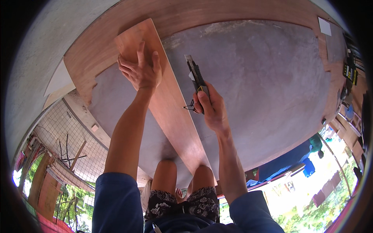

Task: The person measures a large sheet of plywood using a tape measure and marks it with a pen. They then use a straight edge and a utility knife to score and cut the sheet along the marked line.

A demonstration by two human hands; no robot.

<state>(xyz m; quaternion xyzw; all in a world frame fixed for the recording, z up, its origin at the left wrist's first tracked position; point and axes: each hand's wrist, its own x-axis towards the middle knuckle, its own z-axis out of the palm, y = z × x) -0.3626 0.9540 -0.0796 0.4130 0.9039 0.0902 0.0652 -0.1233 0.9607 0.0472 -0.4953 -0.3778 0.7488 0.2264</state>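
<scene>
A long reddish-brown wooden board [175,112] lies slantwise across the grey work surface [252,81], running from the far left back toward my knees. My left hand [143,70] rests on its far part, fingers spread and palm down. To the right of the board, my right hand [211,105] is closed around a black snap-off utility knife [199,77]. The knife's blade is out, tipped away from me and to the left, near the board's right edge but apart from it. A thin dark cord loop [189,106] hangs at the knife's rear end.
Brown plywood with ragged inner edges [217,11] borders the grey surface. A wire grid [66,136] stands at the left, below a pale wall [35,58]. At the far right are a white card [325,26] and several stacked items. Blue cloth [279,165] lies beyond, lower right.
</scene>
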